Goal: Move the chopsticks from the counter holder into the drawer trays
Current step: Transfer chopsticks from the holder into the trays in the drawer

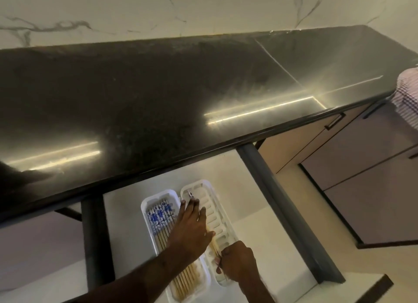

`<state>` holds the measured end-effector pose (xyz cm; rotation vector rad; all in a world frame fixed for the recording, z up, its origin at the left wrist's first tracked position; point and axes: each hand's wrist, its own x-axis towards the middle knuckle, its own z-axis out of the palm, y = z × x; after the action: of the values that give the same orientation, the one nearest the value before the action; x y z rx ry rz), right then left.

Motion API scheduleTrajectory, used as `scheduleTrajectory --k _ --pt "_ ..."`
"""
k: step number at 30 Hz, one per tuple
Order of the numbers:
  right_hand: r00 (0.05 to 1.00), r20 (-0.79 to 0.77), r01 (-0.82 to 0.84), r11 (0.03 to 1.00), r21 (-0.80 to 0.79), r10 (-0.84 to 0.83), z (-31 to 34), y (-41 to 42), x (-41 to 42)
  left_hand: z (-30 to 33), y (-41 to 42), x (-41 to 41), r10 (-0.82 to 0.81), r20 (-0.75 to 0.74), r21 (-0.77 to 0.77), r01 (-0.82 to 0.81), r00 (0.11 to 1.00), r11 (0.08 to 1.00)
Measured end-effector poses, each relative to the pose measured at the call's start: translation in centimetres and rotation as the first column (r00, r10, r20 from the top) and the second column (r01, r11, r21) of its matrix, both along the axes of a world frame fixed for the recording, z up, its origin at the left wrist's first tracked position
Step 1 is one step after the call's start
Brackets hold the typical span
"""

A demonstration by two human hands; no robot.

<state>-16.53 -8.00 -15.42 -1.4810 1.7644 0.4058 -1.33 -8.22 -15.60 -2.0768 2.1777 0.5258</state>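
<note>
Below dark counter (158, 103) — left hand (192, 230) flat, right hand (237, 262) fisted on chopsticks (213, 244).

The left hand (192, 230) covers the middle of the chopsticks (213, 244) in the right tray (222, 210), so their count is unclear. The striped sleeve (407, 99) is cropped at the edge.

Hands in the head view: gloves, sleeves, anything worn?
Both are bare. The left hand and right hand show no gloves, rings or watch, and both forearms are uncovered to the frame edge, with no sleeves in view.
</note>
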Motion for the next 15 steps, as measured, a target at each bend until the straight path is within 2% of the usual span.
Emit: scheduleTrajectory --k 5,8,11,15 --pt "0.998 -0.034 -0.057 0.998 0.017 0.057 -0.8 -0.6 1.1 -0.2 -0.5 -0.4 -0.186 0.185 0.086 0.173 0.965 0.981" --pt "0.998 -0.050 -0.046 0.999 0.021 0.047 -1.4 -0.5 1.3 0.0 -0.9 -0.4 -0.298 0.237 0.115 0.278 0.925 0.954" --pt "0.995 -0.074 -0.066 0.997 -0.030 0.064 -1.4 -0.1 1.6 0.2 -1.4 -0.3 -0.355 0.269 0.159 0.322 0.895 0.933" --pt "0.992 -0.093 -0.096 0.980 -0.176 0.081 -1.5 0.9 1.5 0.4 -1.8 -0.5 -0.370 0.295 0.188 0.327 0.881 0.926"
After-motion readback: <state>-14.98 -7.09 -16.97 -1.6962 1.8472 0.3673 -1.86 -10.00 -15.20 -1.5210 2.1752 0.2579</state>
